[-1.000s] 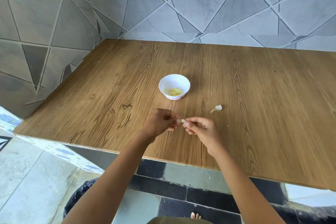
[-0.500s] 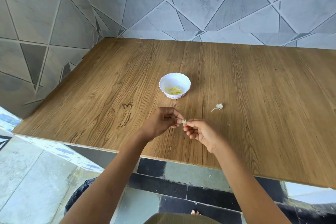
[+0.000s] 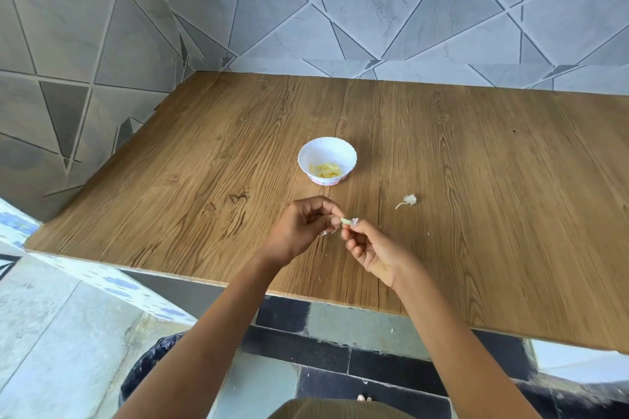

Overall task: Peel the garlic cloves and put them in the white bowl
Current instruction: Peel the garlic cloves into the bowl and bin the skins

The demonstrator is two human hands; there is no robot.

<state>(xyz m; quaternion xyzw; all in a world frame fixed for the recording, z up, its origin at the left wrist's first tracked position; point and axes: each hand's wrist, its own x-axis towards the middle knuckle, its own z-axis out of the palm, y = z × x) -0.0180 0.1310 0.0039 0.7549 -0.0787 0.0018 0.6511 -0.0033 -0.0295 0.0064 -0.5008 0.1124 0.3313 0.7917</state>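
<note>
Above the near part of the wooden table point(image 3: 476, 180), a small garlic clove point(image 3: 345, 220) is held between both hands. Its left end is pinched by the thumb and forefinger of the left hand point(image 3: 299, 228), whose other fingers are curled in toward the palm. Its right end is pinched by the fingertips of the right hand point(image 3: 377, 255), which is turned palm-up with the remaining fingers loosely bent. A bit of white skin point(image 3: 355, 220) is seen at the right-hand fingertips, against the pale green of the clove. Whether the clove is fully stripped cannot be told at this size.

Beyond the hands, toward the wall, the white bowl point(image 3: 350, 160) is set upright on the table, well apart from both hands. A scalloped rim and a pink-patterned foot are shown on it. Several pale yellow peeled cloves point(image 3: 326, 170) are gathered in its bottom.

To the right of the bowl and beyond the right hand, a white papery garlic scrap point(image 3: 408, 200) with a thin stalk is left lying on the wood. A tiny white fleck point(image 3: 428, 234) is seen nearer, to the right of the right hand.

The table is fitted into a corner of grey tiled wall point(image 3: 374, 10) marked with diagonal lines. Below the table's front edge, dark and grey floor tiles point(image 3: 340, 326) are visible between the forearms.
</note>
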